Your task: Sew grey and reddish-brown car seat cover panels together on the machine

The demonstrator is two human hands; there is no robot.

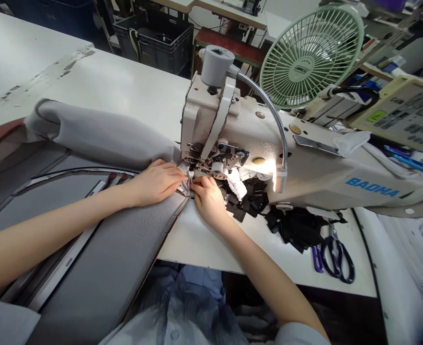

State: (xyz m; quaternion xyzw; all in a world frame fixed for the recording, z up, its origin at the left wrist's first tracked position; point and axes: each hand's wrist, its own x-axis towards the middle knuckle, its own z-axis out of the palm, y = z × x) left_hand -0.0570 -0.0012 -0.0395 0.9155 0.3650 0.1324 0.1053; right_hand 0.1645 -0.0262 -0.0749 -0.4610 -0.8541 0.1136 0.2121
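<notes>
A large grey fabric piece [121, 244] with dark-edged seams lies over the left of the table, its far part rolled up. My left hand [157, 182] rests on it near its right corner, fingertips pressed together on the cloth. My right hand [208, 197] pinches the fabric's edge just right of those fingertips. Both hands are close in front of the needle area of an industrial sewing machine [233, 120]. What lies directly under the presser foot is hidden by the fingers and the machine head.
Black fabric tabs [293, 227] are heaped below the machine arm. Black-handled scissors [337, 258] and a purple tool [317, 259] lie at the right. A lit lamp [280, 179] hangs on a bent neck. Behind stand a green fan [312, 57], a control panel [405, 112] and a dark crate [161, 48].
</notes>
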